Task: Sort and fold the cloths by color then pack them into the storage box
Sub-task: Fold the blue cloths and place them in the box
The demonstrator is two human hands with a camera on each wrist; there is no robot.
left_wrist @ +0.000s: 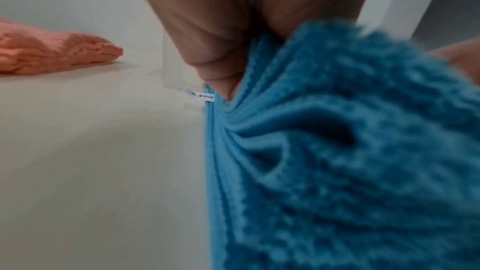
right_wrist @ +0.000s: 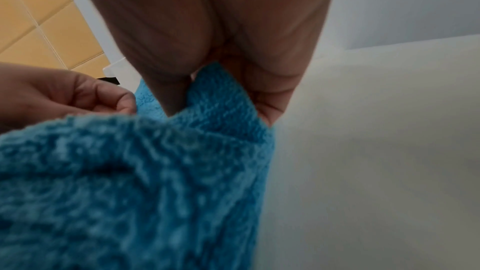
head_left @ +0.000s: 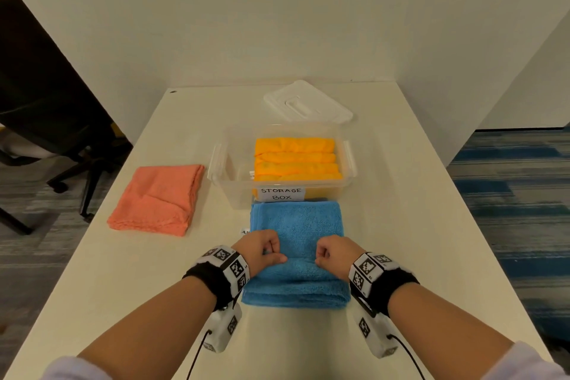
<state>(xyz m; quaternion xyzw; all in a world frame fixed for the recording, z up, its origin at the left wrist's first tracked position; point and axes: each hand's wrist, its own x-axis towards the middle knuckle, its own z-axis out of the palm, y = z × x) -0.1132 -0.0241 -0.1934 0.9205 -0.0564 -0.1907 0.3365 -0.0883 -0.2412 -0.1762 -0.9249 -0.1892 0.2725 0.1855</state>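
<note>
Blue cloth (head_left: 296,253), lower centre, pinched by left hand (head_left: 259,248) and right hand (head_left: 334,253) | fold edges to be kept aligned | storage box (head_left: 222,163) above.

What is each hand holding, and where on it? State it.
Both hold the blue cloth. The left hand pinches its folded-over layer near the left side; the right hand pinches the same layer near the right side.

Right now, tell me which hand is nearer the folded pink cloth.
Left. The left hand grips the blue cloth on its left side, toward the pink cloth. The right hand grips the blue cloth's right side, farther away.
</note>
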